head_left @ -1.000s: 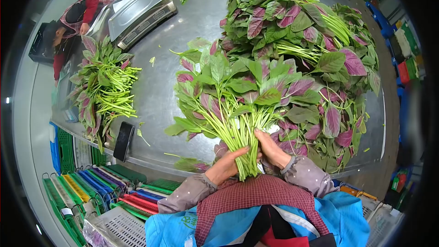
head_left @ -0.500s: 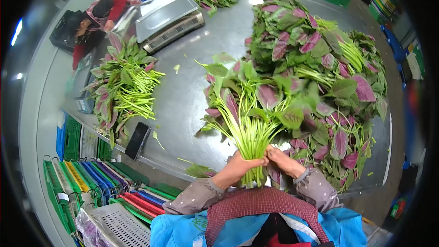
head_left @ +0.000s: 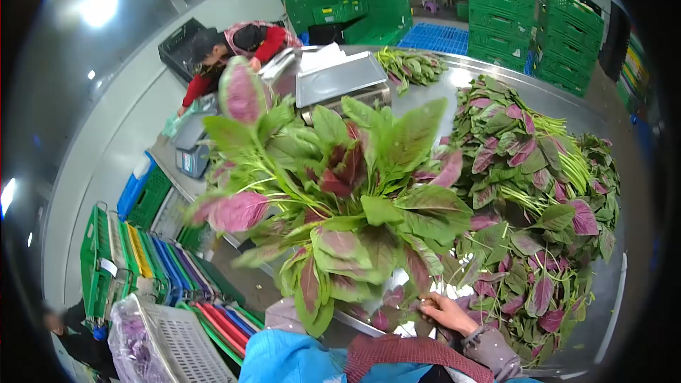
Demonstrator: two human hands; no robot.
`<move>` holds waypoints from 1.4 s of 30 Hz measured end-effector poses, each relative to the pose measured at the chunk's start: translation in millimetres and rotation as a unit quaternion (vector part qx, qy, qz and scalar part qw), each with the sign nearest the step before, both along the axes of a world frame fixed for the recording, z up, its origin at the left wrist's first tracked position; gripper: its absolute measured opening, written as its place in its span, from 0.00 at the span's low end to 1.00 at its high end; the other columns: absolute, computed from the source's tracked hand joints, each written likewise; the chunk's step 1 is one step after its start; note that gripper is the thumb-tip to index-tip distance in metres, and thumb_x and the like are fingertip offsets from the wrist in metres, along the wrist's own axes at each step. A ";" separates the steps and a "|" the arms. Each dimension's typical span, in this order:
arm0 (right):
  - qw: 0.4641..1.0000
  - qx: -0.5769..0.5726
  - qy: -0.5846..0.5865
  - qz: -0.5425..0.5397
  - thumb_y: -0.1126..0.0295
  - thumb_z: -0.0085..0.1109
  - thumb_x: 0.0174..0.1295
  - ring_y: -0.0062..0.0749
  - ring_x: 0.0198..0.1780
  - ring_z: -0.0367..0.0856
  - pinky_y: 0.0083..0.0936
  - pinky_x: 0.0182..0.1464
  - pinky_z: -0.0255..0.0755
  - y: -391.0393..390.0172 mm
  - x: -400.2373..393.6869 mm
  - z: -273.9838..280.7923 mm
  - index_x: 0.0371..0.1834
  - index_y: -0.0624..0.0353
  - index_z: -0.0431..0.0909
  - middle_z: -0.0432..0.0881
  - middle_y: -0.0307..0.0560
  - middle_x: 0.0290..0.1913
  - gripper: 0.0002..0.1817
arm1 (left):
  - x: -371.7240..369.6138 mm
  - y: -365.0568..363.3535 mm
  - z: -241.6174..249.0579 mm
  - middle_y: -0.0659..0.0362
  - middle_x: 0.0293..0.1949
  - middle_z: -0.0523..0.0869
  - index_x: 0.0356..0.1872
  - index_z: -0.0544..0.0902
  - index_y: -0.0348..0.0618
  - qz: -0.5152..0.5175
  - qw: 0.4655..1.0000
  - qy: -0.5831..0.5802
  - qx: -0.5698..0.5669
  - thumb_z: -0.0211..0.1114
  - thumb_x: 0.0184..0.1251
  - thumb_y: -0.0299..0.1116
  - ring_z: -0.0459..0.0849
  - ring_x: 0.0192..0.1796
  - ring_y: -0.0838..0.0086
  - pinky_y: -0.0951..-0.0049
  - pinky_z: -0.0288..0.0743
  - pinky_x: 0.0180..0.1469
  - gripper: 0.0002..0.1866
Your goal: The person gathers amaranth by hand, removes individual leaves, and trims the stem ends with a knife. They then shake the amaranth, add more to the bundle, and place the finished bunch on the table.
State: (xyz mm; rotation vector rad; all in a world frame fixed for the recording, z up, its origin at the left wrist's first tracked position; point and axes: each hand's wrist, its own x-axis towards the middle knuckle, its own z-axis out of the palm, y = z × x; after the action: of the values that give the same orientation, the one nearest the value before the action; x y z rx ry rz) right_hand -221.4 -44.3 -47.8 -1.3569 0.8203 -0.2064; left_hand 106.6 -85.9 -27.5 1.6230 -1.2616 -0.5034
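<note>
A large bunch of green and purple leafy stems point(head_left: 347, 206) is held up close to the camera, its leaves spread toward me. My left hand is hidden behind these leaves; only its grey sleeve point(head_left: 284, 315) shows below them. To the right of the bunch, low over the table's near edge, my right hand point(head_left: 448, 313) has its fingers drawn together beside loose purple leaves point(head_left: 394, 306); what they hold, if anything, is too small to name. More leafy vegetables lie piled point(head_left: 528, 163) on the metal table point(head_left: 610, 312) at the right.
A scale point(head_left: 340, 81) and a small bunch point(head_left: 410, 67) stand at the table's far side. Beyond the left edge a person in red point(head_left: 273, 42) leans over. Colored crates point(head_left: 167, 262) line the lower left; green crates point(head_left: 500, 7) are stacked behind.
The bunch has risen toward the camera and shifted left, with its leaves now facing me. My right hand has come away from the stems. The view has tilted up.
</note>
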 end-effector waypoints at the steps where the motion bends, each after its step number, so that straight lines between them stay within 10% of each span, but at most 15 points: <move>1: 1.000 -0.004 0.019 0.002 0.66 0.55 0.59 0.21 0.30 0.76 0.19 0.34 0.71 0.4 1.6 5.3 0.52 0.70 0.66 0.78 0.44 0.32 0.22 | 6.5 -2.0 5.3 0.53 0.40 0.79 0.42 0.77 0.39 0.012 1.000 -0.012 -0.009 0.61 0.51 0.28 0.76 0.46 0.63 0.66 0.67 0.47 0.14; 15: 1.000 -0.004 0.027 0.016 0.71 0.50 0.62 0.17 0.31 0.74 0.14 0.29 0.70 -0.8 3.4 4.7 0.54 0.67 0.65 0.77 0.41 0.34 0.18 | 16.9 26.0 16.7 0.53 0.38 0.79 0.40 0.77 0.40 0.056 0.998 -0.001 0.012 0.61 0.52 0.29 0.76 0.44 0.63 0.66 0.66 0.47 0.13; 20: 0.995 0.072 -0.055 -0.032 0.72 0.49 0.60 0.20 0.29 0.77 0.16 0.32 0.72 -23.4 -11.2 56.2 0.40 0.67 0.73 0.79 0.41 0.30 0.09 | 13.7 30.8 13.5 0.54 0.38 0.79 0.39 0.77 0.40 0.047 0.999 -0.001 0.023 0.61 0.52 0.29 0.76 0.44 0.63 0.66 0.66 0.47 0.12; 25: 0.902 -0.230 -0.212 -0.299 0.78 0.53 0.53 0.16 0.25 0.71 0.13 0.27 0.64 -64.7 -14.5 184.0 0.32 0.65 0.77 0.76 0.39 0.25 0.05 | 11.4 33.1 13.7 0.54 0.37 0.79 0.39 0.77 0.40 0.040 0.999 -0.004 0.028 0.60 0.52 0.29 0.76 0.43 0.64 0.66 0.66 0.46 0.11; 31: 0.749 -0.649 -0.087 -0.098 0.75 0.63 0.43 0.28 0.28 0.75 0.21 0.27 0.69 -98.3 38.8 202.9 0.25 0.56 0.80 0.76 0.39 0.26 0.05 | 9.2 37.6 15.0 0.54 0.36 0.79 0.38 0.77 0.40 0.035 0.999 -0.010 0.033 0.60 0.53 0.30 0.76 0.42 0.64 0.66 0.66 0.46 0.11; 42: 0.729 -0.678 -0.012 -0.096 0.74 0.65 0.39 0.31 0.28 0.74 0.26 0.24 0.69 -93.3 65.1 179.7 0.30 0.55 0.78 0.74 0.38 0.27 0.11 | 6.5 43.2 16.4 0.55 0.34 0.79 0.37 0.77 0.41 0.032 0.999 -0.016 0.040 0.60 0.53 0.30 0.76 0.41 0.64 0.66 0.65 0.46 0.10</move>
State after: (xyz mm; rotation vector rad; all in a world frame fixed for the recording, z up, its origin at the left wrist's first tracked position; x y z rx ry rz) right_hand -156.3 -137.5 131.9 -2.6130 0.7595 -1.1616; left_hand 113.2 -42.7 -11.1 1.7398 -1.2215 -0.4955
